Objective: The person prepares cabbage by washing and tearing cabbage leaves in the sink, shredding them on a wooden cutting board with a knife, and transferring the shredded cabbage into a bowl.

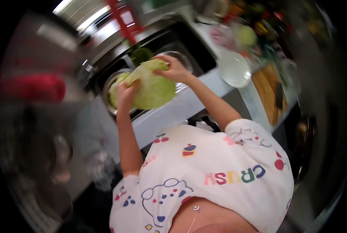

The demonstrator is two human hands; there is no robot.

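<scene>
A broad pale-green cabbage leaf (154,91) is stretched between my two hands above the front edge of the sink. My left hand (127,93) grips its left side, thumb on top. At the upper right edge, my right hand (174,70) pinches the leaf with the fingers partly behind it. Below and left of the leaf stands a round metal bowl (106,87) in the sink, with more green leaf in it, partly hidden by my left hand. Behind the leaf, the rim of another round vessel (177,54) shows.
The dark double sink (198,46) lies ahead, with a green strainer-like item (141,55) in it. On the right counter are a white bowl (235,70), a wooden cutting board (267,93) with a dark-handled knife (278,95), and blurred vegetables (263,25). A faucet (88,68) stands at left.
</scene>
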